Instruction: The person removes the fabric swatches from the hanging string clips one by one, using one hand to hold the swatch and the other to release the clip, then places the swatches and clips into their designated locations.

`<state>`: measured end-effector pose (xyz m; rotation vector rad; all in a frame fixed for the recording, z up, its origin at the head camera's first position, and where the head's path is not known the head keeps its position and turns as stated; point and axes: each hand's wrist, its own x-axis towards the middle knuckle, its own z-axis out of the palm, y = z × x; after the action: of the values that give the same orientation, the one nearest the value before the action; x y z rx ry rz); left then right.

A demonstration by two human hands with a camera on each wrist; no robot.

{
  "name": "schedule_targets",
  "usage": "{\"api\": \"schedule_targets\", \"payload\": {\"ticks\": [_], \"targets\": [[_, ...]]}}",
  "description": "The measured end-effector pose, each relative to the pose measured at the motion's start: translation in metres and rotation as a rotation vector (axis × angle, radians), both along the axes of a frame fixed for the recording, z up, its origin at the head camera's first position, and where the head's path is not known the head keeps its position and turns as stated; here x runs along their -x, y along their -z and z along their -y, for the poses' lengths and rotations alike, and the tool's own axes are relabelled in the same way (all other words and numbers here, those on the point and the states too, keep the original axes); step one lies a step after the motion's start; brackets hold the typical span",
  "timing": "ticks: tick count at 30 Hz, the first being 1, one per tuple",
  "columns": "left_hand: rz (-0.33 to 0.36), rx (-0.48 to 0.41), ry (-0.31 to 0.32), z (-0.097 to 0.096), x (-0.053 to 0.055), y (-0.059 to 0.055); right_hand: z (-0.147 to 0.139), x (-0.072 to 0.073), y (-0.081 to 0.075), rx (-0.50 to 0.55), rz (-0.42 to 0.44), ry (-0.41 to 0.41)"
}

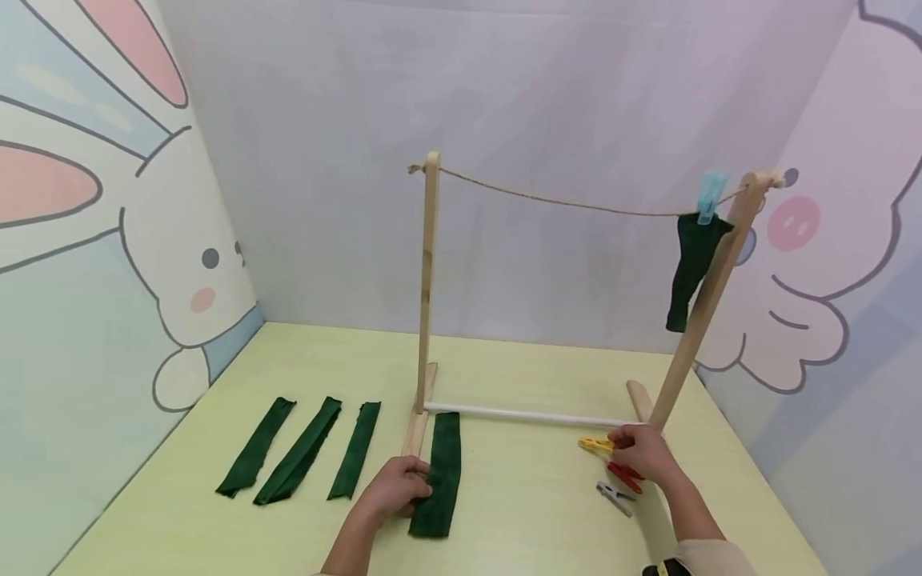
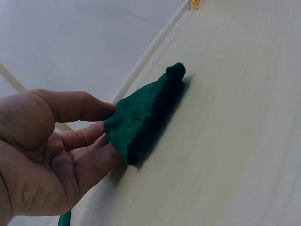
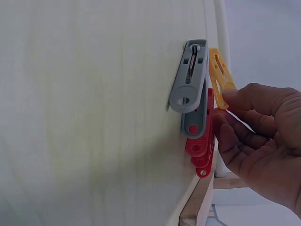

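My left hand [image 1: 392, 486] pinches the left edge of a dark green cloth strip [image 1: 445, 472] on the table, thumb on top and fingers beneath. In the left wrist view the strip [image 2: 141, 113] lifts and folds between thumb and fingers. At the right, my right hand [image 1: 644, 454] holds one end of a yellow clothespin [image 1: 594, 444] between thumb and fingers. Red clothespins [image 1: 625, 477] lie just under that hand, and grey clothespins [image 1: 614, 498] lie nearer the front. The right wrist view shows the yellow clothespin [image 3: 219, 70] beside the grey and red ones.
A wooden frame [image 1: 428, 264] carries a string [image 1: 547, 198] between its posts, with a white rod [image 1: 533, 416] low down. A light-blue clothespin [image 1: 710, 196] hangs another green strip [image 1: 691, 272] near the right post. Three more green strips [image 1: 259, 448] lie at the left.
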<state>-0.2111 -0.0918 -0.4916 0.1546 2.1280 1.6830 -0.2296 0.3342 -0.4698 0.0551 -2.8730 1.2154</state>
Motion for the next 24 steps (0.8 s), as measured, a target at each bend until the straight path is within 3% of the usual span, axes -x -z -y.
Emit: {"api": "schedule_targets", "payload": {"ticks": [8, 13, 18, 24], "targets": [[-0.022, 0.017, 0.038, 0.016, -0.002, -0.008, 0.004, -0.005, -0.002, -0.020, -0.034, -0.009], [-0.048, -0.041, 0.056, 0.022, -0.003, -0.013, 0.007, -0.013, -0.007, -0.002, -0.041, 0.010], [-0.060, -0.097, 0.091, 0.018, -0.002, -0.021, 0.011, -0.020, -0.012, 0.065, -0.040, 0.011], [-0.104, -0.169, 0.119, 0.003, 0.006, -0.038, 0.015, -0.026, -0.017, 0.162, -0.018, 0.012]]}}
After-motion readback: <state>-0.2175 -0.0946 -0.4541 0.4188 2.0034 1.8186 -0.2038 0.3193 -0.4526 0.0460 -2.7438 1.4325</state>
